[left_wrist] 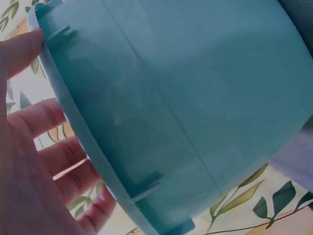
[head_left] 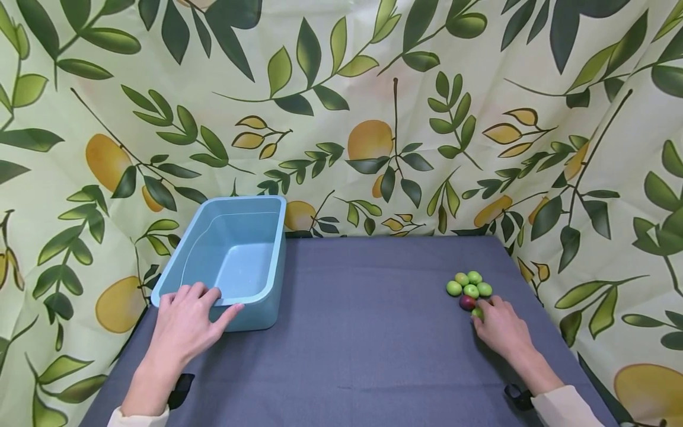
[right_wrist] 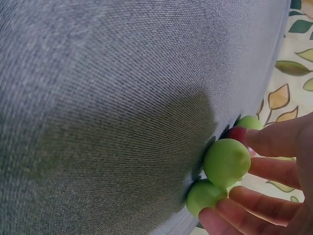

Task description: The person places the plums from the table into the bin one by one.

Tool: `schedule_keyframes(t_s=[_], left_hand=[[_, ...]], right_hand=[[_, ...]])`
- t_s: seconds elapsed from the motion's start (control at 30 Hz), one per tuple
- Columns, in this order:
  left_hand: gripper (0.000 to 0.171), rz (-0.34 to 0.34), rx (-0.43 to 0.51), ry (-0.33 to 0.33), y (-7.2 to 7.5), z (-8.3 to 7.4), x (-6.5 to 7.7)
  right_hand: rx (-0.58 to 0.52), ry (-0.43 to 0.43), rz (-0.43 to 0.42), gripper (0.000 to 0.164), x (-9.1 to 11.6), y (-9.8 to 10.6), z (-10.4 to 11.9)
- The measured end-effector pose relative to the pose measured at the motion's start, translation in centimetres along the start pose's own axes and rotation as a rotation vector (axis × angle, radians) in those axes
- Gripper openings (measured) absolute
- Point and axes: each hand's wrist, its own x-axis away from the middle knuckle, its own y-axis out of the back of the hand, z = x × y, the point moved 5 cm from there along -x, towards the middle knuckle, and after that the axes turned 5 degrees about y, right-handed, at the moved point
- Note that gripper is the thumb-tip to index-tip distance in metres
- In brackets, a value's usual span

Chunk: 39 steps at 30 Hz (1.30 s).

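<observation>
My left hand (head_left: 187, 326) is at the near rim of a pale blue plastic tub (head_left: 277, 255), its fingers bent over the edge and the thumb along it. In the left wrist view the thumb (left_wrist: 27, 46) touches the rim and the fingers pass behind it. On the right, my right hand (head_left: 504, 329) holds a small round green fruit (head_left: 476, 312) between thumb and fingertips. Beside it lies a dark red fruit (head_left: 467, 302), with several green fruits (head_left: 471, 290) clustered just beyond. The right wrist view shows the thumb overlapping the red fruit (right_wrist: 236, 133).
A dark blue-grey cloth (head_left: 352, 332) covers the table between tub and fruits. Behind and at both sides hangs a white curtain (head_left: 331, 53) printed with leaves and orange fruit. The tub stands at the table's left edge.
</observation>
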Motion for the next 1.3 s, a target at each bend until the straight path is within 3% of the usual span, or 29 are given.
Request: schedule_keyframes(t_s=[0.2,0.37,0.73,1.07,1.3], left_hand=[[0.043,0.070,0.048,0.014,-0.6,0.4,0.1],[0.040,0.059,0.106,0.009,-0.9,0.7,0.4],[0.037,0.153,0.006,0.061,-0.4,-0.3,0.4],[0.026,0.111,0.173,0.025,-1.8,0.6,0.9],[0.019,0.091,0.152,-0.053,-1.6,-0.3,0.4]], right_hand=[[-0.003,-0.004,0.014,0.031,0.0,-0.2,0.0],[-0.004,0.000,0.020,0.034,0.0,-0.4,-0.1],[-0.016,0.004,0.014,0.032,0.1,-0.4,0.0],[-0.027,0.012,0.009,0.034,0.2,-0.5,-0.1],[-0.042,0.031,-0.021,0.029,0.1,-0.5,-0.1]])
